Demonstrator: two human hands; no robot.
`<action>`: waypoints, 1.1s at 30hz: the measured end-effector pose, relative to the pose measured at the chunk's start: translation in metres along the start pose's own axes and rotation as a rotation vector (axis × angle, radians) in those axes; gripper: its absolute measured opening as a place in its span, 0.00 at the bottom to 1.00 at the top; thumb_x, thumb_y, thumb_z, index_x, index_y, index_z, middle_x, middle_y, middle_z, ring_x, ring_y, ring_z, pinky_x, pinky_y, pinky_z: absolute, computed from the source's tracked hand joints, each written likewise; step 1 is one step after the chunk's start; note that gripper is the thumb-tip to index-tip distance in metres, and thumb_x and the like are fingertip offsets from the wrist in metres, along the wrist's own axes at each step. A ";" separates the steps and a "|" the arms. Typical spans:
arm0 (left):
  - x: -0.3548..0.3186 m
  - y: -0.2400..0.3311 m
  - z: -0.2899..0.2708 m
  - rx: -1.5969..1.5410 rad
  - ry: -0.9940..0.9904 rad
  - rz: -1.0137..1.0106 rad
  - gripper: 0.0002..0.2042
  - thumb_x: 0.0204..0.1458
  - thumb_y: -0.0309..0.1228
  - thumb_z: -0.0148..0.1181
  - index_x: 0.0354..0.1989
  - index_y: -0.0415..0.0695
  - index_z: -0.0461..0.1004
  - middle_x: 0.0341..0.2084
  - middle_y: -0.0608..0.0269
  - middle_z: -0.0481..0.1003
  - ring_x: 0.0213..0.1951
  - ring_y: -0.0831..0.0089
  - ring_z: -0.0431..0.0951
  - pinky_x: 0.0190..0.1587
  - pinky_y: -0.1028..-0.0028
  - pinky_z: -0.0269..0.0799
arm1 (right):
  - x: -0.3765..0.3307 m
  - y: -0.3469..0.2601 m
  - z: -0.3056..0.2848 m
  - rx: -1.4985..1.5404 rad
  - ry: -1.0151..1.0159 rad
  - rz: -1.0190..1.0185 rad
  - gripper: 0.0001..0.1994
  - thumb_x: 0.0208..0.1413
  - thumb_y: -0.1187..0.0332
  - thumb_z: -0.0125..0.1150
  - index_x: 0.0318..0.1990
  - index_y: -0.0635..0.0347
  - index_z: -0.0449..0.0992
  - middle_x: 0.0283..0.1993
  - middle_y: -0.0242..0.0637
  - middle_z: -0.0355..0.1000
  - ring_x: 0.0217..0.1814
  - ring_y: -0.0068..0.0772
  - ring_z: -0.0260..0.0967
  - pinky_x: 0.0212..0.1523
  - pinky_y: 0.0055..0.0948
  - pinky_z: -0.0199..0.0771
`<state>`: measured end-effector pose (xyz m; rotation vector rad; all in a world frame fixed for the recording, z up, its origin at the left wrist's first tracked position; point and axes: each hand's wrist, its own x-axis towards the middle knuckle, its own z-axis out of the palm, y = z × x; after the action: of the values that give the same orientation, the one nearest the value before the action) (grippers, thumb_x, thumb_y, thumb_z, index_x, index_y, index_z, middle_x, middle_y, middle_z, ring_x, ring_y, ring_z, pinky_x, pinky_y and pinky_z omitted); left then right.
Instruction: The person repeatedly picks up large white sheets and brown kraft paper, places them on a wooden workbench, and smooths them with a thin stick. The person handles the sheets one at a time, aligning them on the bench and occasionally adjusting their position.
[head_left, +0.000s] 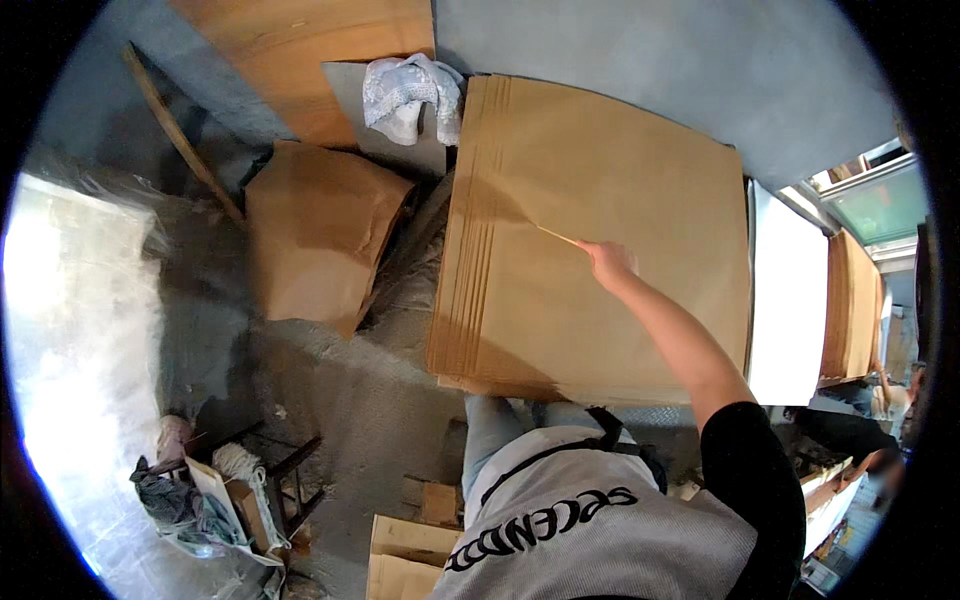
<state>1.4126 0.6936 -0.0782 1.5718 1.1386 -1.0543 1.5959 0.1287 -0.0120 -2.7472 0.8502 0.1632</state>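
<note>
A large stack of brown paper sheets (620, 170) lies in front of me, its left edges fanned in narrow steps. Over the middle of the top sheet, my right hand (611, 264) is closed around one end of a thin yellowish stick (556, 234). The stick points left toward the stepped edges, and a shadow falls on the paper near its tip. Whether the tip touches the sheet, I cannot tell. My left hand does not show.
White sheets (790, 300) and another brown stack (850, 305) continue to the right. A pale cloth (411, 95) hangs beyond the left corner. Brown sheeting (320, 230) leans at left. Near my legs stands a cardboard box (405, 560). Another person (850, 435) is at far right.
</note>
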 end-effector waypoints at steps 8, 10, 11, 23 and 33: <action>0.031 0.108 -0.025 -0.156 -0.135 -0.215 0.11 0.42 0.30 0.52 0.34 0.42 0.61 0.21 0.58 0.65 0.24 0.66 0.67 0.26 0.67 0.66 | 0.034 -0.077 -0.018 -0.208 0.008 0.001 0.15 0.50 0.70 0.44 0.43 0.37 0.72 0.25 0.39 0.70 0.27 0.39 0.68 0.24 0.37 0.67; 0.042 0.141 -0.026 -0.141 -0.109 -0.228 0.09 0.43 0.29 0.51 0.33 0.42 0.63 0.19 0.60 0.66 0.22 0.67 0.68 0.24 0.68 0.67 | 0.029 -0.044 0.009 -0.185 0.091 0.030 0.15 0.50 0.69 0.44 0.43 0.38 0.72 0.25 0.39 0.70 0.27 0.39 0.69 0.24 0.37 0.67; 0.053 0.155 -0.026 -0.114 -0.093 -0.186 0.08 0.43 0.29 0.50 0.32 0.41 0.64 0.18 0.60 0.67 0.21 0.68 0.68 0.23 0.68 0.67 | 0.028 -0.042 -0.001 -0.167 0.023 0.092 0.15 0.50 0.69 0.44 0.43 0.38 0.72 0.25 0.39 0.70 0.27 0.39 0.69 0.24 0.37 0.67; -0.043 0.369 0.128 0.517 -0.403 1.121 0.09 0.49 0.25 0.50 0.40 0.41 0.66 0.29 0.66 0.69 0.32 0.78 0.69 0.35 0.78 0.66 | -0.002 -0.061 -0.021 -0.019 -0.068 0.294 0.12 0.50 0.67 0.45 0.40 0.44 0.73 0.29 0.39 0.71 0.32 0.39 0.70 0.30 0.37 0.69; -0.011 0.384 0.212 0.089 -0.832 0.699 0.10 0.51 0.25 0.48 0.42 0.41 0.61 0.31 0.62 0.69 0.32 0.75 0.70 0.35 0.76 0.69 | -0.043 -0.063 -0.002 0.062 0.014 0.266 0.19 0.44 0.73 0.47 0.45 0.39 0.71 0.23 0.39 0.68 0.23 0.39 0.67 0.23 0.35 0.68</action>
<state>1.7549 0.4213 -0.0477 1.2269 -0.0305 -1.0901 1.5966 0.2017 0.0114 -2.5711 1.2007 0.1649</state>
